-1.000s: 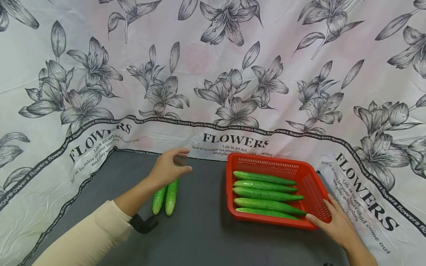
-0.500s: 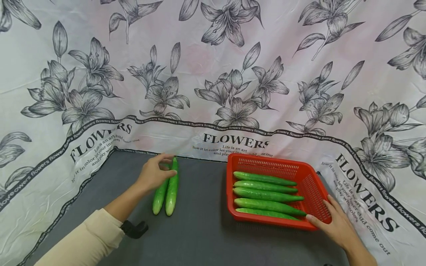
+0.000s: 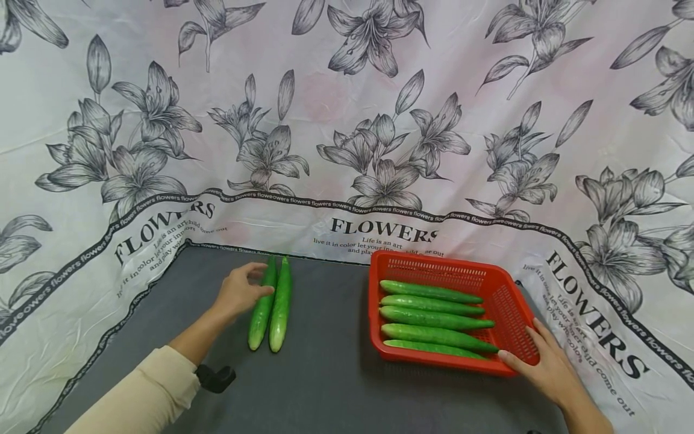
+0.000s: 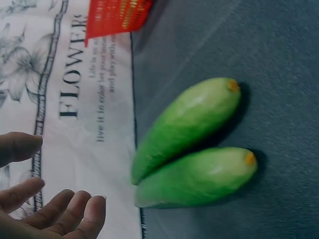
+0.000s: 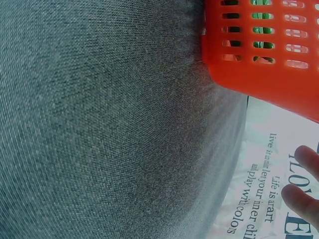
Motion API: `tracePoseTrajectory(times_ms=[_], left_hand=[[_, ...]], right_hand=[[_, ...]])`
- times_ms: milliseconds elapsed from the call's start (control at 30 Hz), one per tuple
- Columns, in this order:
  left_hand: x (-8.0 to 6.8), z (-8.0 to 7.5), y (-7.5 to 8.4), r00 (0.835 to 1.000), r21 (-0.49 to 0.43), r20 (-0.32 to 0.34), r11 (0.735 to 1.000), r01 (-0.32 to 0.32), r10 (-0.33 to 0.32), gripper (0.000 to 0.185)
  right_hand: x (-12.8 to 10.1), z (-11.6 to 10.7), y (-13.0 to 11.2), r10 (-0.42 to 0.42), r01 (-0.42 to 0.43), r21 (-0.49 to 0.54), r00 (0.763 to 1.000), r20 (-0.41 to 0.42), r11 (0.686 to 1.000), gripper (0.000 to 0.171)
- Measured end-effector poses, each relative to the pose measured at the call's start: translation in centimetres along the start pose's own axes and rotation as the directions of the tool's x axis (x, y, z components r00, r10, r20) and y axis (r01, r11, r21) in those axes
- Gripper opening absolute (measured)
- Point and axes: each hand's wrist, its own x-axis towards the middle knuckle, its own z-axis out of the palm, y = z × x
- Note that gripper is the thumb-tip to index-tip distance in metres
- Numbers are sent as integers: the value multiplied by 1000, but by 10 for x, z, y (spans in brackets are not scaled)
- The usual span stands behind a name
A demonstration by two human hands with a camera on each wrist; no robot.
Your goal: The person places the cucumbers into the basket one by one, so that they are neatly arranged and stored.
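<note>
In the head view my left hand (image 3: 238,292) is over the left one of two cucumbers, its thumb and fingers spread and slightly bent. The left cucumber (image 3: 260,322) and the right cucumber (image 3: 279,313) lie side by side on the dark tabletop, blunt pale ends toward me. The left wrist view shows the fingers (image 4: 92,214) apart from both cucumbers. My right hand (image 3: 550,361) rests at the near right corner of a red plastic basket (image 3: 444,360), thumb at the front rim and fingers along the right side. Several cucumbers (image 3: 434,316) lie in a row inside the basket.
A dark grey cloth (image 3: 325,386) covers the table. White flower-printed sheeting (image 3: 379,150) rises behind it and along both sides. The basket stands right of the middle, close to the back sheeting. A black band (image 3: 215,378) is on my left wrist.
My left hand has moved left and toward me, from above the far ends of the two cucumbers to over the left one. Right hand, basket and cucumbers have stayed put.
</note>
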Motion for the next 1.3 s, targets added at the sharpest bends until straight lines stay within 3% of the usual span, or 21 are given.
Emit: tracePoseTrajectory(times_ms=[400,733,1300], left_hand=[[13,10,-34,994,21,17,994,107,-107,60],[29,23,-60,972,34,43,973,228,-229,68],[36,29,-60,948,38,110,955,295,-297,72]], right_hand=[[1,0,1,-12,12,6,1000,-7,1000,84],[0,0,0,-5,5,8,1000,-12,1000,84],[-1,0,-1,-8,9,8,1000,-8,1000,83]])
